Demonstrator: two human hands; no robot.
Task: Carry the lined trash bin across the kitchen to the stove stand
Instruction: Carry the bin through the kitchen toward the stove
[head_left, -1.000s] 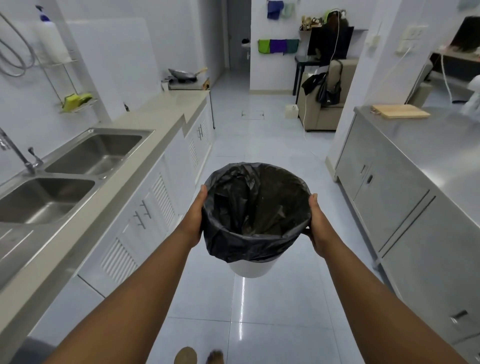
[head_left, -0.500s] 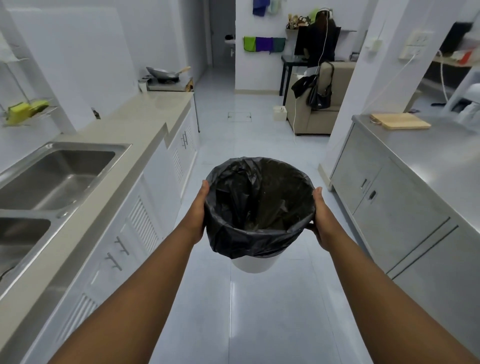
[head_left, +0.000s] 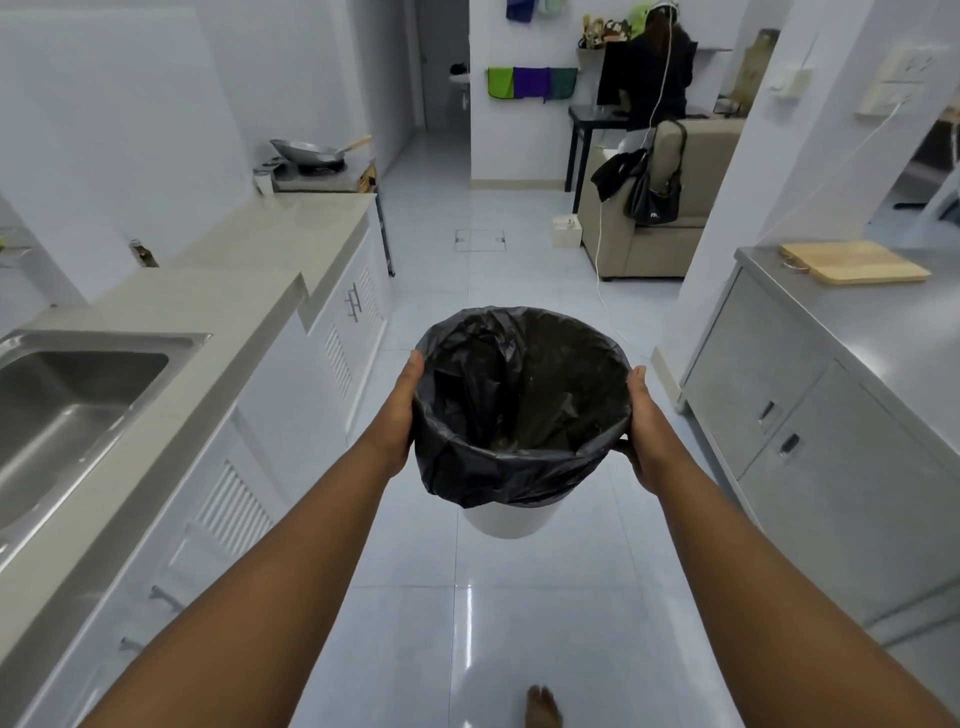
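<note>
I hold a white trash bin (head_left: 506, 522) lined with a black bag at chest height over the tiled floor. My left hand (head_left: 401, 415) presses on the bin's left side and my right hand (head_left: 647, 431) on its right side, both against the bag's folded rim. The bin stays upright and its inside looks empty. The stove stand (head_left: 332, 182) with a wok (head_left: 311, 150) on a burner stands far ahead on the left, at the end of the counter.
A counter (head_left: 234, 275) with a steel sink (head_left: 67, 395) runs along my left. A steel cabinet (head_left: 810, 395) with a wooden cutting board (head_left: 854, 262) lines the right. Ahead are a beige sofa (head_left: 654, 228), a small white box (head_left: 563, 231) on the floor and a seated person (head_left: 660, 73).
I have walked forward along the aisle: the sink has slid back on my left and the stove stand looks nearer. Both hands keep the same hold on the bin.
</note>
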